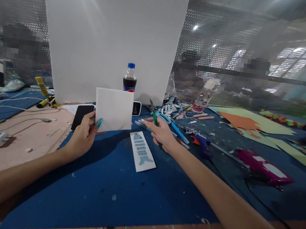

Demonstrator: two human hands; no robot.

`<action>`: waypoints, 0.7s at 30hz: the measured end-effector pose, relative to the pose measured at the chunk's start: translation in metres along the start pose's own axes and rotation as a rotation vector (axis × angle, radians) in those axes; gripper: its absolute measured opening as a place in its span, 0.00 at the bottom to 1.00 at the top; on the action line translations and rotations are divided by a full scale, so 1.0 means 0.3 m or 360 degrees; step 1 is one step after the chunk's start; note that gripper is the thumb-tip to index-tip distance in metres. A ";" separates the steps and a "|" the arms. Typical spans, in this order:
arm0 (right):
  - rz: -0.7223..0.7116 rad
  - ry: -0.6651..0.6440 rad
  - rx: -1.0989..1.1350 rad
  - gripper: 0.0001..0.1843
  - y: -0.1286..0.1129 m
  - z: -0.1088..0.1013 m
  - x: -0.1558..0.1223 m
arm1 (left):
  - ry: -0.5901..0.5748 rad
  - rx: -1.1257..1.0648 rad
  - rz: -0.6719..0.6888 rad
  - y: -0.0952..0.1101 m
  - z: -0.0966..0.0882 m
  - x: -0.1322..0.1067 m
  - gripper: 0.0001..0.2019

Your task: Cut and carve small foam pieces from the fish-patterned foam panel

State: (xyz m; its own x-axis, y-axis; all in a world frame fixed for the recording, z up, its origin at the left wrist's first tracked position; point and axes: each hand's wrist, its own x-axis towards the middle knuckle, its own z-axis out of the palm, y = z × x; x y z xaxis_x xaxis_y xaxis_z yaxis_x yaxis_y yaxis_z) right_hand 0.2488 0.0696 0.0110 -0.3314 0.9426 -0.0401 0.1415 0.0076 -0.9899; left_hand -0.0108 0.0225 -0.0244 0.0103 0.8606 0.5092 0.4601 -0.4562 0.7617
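Note:
My left hand [85, 130] is closed on the lower left edge of a blank white square board [113, 110], thumb in front, holding it upright above the table. In my right hand [163, 134] is a craft knife [154, 117] with a green handle; its blade tip points up and away. Between and below my hands lies a white strip [142, 152] printed with a blue-grey fish cut into bands. A dark phone [81, 115] lies behind my left fingers. Clear sticks [142, 124] lie by my right fingertips.
Beyond the board stand a cola bottle [130, 78] and a tall white panel [115, 38]. Foam scraps [175, 108], a patterned bottle [205, 95], a blue glue gun [202, 145], a magenta tool [263, 167] with a cord and coloured sheets [242, 122] occupy the right. Cables lie left.

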 end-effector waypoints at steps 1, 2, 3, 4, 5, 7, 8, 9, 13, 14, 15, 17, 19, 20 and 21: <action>0.0032 0.0027 0.0038 0.20 -0.009 0.006 -0.005 | -0.0015 -0.0184 -0.0105 -0.003 0.004 0.006 0.25; 0.0062 0.0038 0.0072 0.19 -0.018 0.015 -0.011 | -0.0038 -0.0329 -0.0225 -0.004 0.009 0.011 0.26; 0.0091 0.0022 0.0102 0.18 -0.026 0.026 -0.018 | -0.0078 -0.0437 -0.0358 -0.002 0.013 0.015 0.27; 0.0129 -0.0027 0.0123 0.17 -0.033 0.037 -0.025 | -0.0142 -0.0518 -0.0494 0.002 0.016 0.017 0.28; 0.0170 -0.0066 0.0136 0.15 -0.037 0.047 -0.031 | -0.0232 -0.0581 -0.0619 0.009 0.018 0.018 0.28; 0.0257 -0.0110 0.0153 0.12 -0.038 0.057 -0.036 | -0.0445 -0.0662 -0.0792 0.025 0.019 0.016 0.27; 0.0299 -0.0109 0.0165 0.11 -0.037 0.055 -0.035 | -0.0533 -0.0677 -0.0829 0.034 0.019 0.013 0.27; 0.0334 -0.0099 0.0184 0.10 -0.036 0.048 -0.032 | -0.0585 -0.0677 -0.0842 0.042 0.018 0.010 0.27; 0.0360 0.0101 0.0212 0.06 -0.048 -0.026 -0.002 | -0.0609 -0.0635 -0.0798 0.062 0.014 0.000 0.30; 0.0328 0.0250 0.0202 0.07 -0.055 -0.051 0.006 | -0.0622 -0.0632 -0.0782 0.065 0.013 -0.001 0.29; 0.0305 0.0432 0.0214 0.06 -0.064 -0.075 0.013 | -0.0642 -0.0625 -0.0769 0.068 0.013 -0.001 0.29; 0.0315 0.0607 0.0205 0.04 -0.078 -0.116 0.023 | -0.0675 -0.0581 -0.0752 0.073 0.012 -0.001 0.26; 0.0356 0.0750 0.0165 0.03 -0.083 -0.144 0.026 | -0.0697 -0.0516 -0.0736 0.079 0.011 0.000 0.23; 0.0368 0.0810 0.0139 0.05 -0.081 -0.152 0.026 | -0.0709 -0.0489 -0.0728 0.082 0.010 0.000 0.21; 0.0373 0.0863 0.0111 0.07 -0.076 -0.156 0.026 | -0.0723 -0.0471 -0.0720 0.086 0.009 0.000 0.20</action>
State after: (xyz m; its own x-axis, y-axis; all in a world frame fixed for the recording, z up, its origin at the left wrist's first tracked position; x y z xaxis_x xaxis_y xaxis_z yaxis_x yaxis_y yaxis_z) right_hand 0.2867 0.0923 0.0397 0.2277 0.9526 -0.2017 0.0856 -0.2259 -0.9704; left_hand 0.0034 0.0114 -0.0059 0.2743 0.9602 -0.0518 0.2466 -0.0182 0.9689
